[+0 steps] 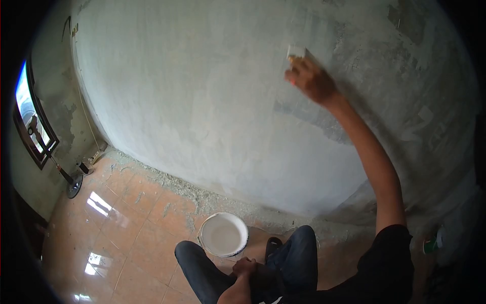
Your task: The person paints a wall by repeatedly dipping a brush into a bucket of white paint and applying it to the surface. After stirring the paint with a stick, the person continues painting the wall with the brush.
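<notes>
High on the wall [217, 121], my right hand [314, 81] grips a paintbrush [296, 52] with its pale, whitish head against the surface. The fingers are closed around the handle and slightly blurred. My left hand [245, 267] is low, between my knees, with its fingers curled closed; what they hold, if anything, is hidden. Just beyond that hand, a white bucket [203, 237] stands on the floor with pale, whitish contents. The wall is coated whitish grey over much of its face, with darker, rougher patches toward the right.
Scraped-off flakes [187, 190] lie along the wall's foot on the orange tiled floor [136, 243]. At the left stand a fan [74, 185] on a round base and a window [33, 111]. A green and white container [432, 245] is at the far right.
</notes>
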Demonstrator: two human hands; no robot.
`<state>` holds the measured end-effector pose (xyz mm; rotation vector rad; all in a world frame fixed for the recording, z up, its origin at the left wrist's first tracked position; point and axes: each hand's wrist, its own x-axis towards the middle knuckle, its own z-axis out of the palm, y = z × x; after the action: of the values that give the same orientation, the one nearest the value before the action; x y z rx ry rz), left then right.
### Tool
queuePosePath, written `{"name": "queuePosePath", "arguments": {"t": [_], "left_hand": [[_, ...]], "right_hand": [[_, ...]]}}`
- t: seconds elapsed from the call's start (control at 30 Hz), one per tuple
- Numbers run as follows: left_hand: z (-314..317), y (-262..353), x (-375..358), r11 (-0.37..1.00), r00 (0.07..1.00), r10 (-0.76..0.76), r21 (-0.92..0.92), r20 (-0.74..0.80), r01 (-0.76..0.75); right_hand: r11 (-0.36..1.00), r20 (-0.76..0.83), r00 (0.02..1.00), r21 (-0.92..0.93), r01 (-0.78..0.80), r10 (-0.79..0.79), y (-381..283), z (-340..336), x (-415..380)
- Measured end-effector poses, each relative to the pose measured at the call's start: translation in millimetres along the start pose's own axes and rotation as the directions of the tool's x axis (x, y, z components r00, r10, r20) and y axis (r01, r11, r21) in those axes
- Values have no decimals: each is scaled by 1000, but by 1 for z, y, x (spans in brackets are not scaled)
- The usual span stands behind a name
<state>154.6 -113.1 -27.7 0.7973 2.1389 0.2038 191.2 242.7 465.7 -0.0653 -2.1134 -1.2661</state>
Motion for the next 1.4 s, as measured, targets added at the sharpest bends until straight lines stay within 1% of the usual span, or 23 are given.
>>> {"name": "queuePosePath", "arguments": {"t": [0.03,0.07,0.17,0.2,0.27,0.33,0.4,0.43,0.5,0.63,0.7,0.83,0.87,0.93,0.97,1.03,1.07,1.13,1.2,1.27,1.3,1.33,1.4], "left_hand": [[0,-1,1,1000,1000,3,3,-4,-3],[1,-2,1,1000,1000,2,4,-4,-2],[3,-4,3,1000,1000,9,-3,-13,-9],[5,-4,4,1000,1000,16,-12,-25,-16],[8,-6,6,999,999,21,-24,-42,-22],[9,-7,8,999,998,28,-16,-48,-29],[11,-7,11,1000,998,26,-8,-50,-26],[12,-7,10,1000,999,26,4,-46,-26],[13,-8,10,1000,999,22,4,-44,-21],[7,-5,5,1000,999,24,-4,-38,-24],[7,-4,5,1000,999,14,-5,-44,-14],[8,-3,5,1000,998,17,-13,-67,-18],[7,-3,3,1000,998,14,-7,-58,-14],[5,-1,2,1000,998,18,-8,-59,-19],[3,-1,1,1000,998,20,-6,-54,-20],[1,0,-1,1000,998,21,-12,-56,-21],[3,0,0,1000,998,18,-16,-55,-18],[7,-2,4,1000,997,24,-12,-69,-24],[9,-4,4,1000,998,18,-14,-67,-19],[8,-3,5,1000,998,17,-14,-68,-18],[7,-3,4,1000,998,11,-22,-58,-13],[6,-3,3,999,999,6,-31,-49,-7],[6,-2,3,999,999,16,-31,-48,-17]], "right_hand": [[996,86,992,-8,88,-87,-20,11,-17],[991,134,983,59,118,-125,-41,16,-33],[970,207,952,140,200,-226,-100,36,-82],[960,207,951,208,186,-229,-119,42,-95],[948,335,915,291,127,-226,-154,47,-114],[942,371,905,326,83,-208,-162,44,-108],[836,295,955,517,-187,32,-162,40,-101],[809,356,929,513,-288,105,-156,42,-94],[643,455,853,580,-501,255,-128,40,-74],[376,564,695,587,-717,446,-58,49,-45],[367,584,683,577,-729,439,-28,46,-30],[509,438,764,572,-643,473,14,26,7],[503,447,758,569,-650,475,20,18,15],[649,298,829,518,-557,474,30,2,29],[648,302,827,515,-561,475,31,-6,33],[792,108,908,454,-408,406,25,-18,37],[792,108,909,458,-405,402,19,-19,34],[957,-51,978,223,-187,203,2,-19,18],[990,-17,993,72,-117,119,-21,-1,-14],[998,142,989,25,-57,53,-53,7,-48],[1000,206,979,11,3,-5,-70,9,-66],[989,235,966,-67,131,-111,-85,15,-86],[982,294,937,61,180,-190,-113,25,-126]]}}
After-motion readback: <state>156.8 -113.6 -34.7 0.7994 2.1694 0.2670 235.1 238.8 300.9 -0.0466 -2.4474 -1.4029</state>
